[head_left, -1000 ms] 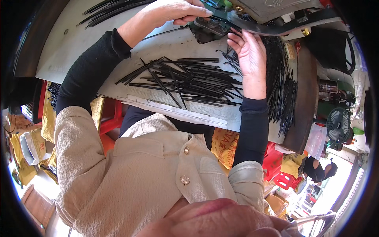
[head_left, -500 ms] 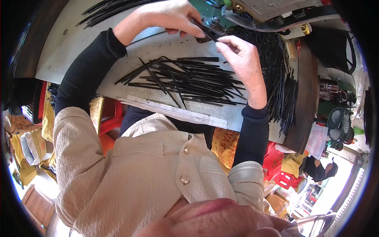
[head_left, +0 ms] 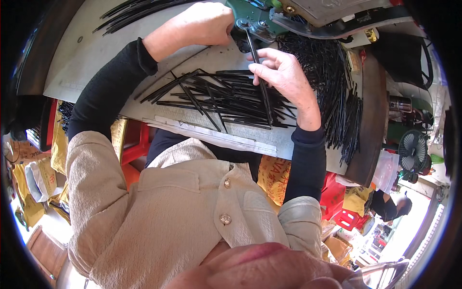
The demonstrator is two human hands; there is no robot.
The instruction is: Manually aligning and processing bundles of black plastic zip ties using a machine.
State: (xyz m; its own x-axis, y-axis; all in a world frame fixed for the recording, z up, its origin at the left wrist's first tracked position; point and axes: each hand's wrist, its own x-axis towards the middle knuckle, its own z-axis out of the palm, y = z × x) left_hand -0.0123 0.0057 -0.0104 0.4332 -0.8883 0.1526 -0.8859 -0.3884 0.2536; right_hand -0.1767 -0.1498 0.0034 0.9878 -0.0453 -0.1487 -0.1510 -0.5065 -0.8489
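Observation:
My right hand pinches a long, narrow black strip between thumb and fingers. The strip's upper end meets the round metal parts of a green machine, and its lower end hangs over a loose pile of black strips on the table. Left of the machine, my left hand is closed with its fingers curled under. Whatever it may hold is hidden; a thin dark line runs below it, but I cannot tell whether it is gripped.
A dense heap of thin black strips covers the table's right side. More strips lie at the far left. A white ledge edges the pale table nearest me. A small fan and another person are off to the right.
My hands, earlier close together on a dark strip, have parted. The left moved left and curled closed; the right came nearer me, now with a strip upright against the machine.

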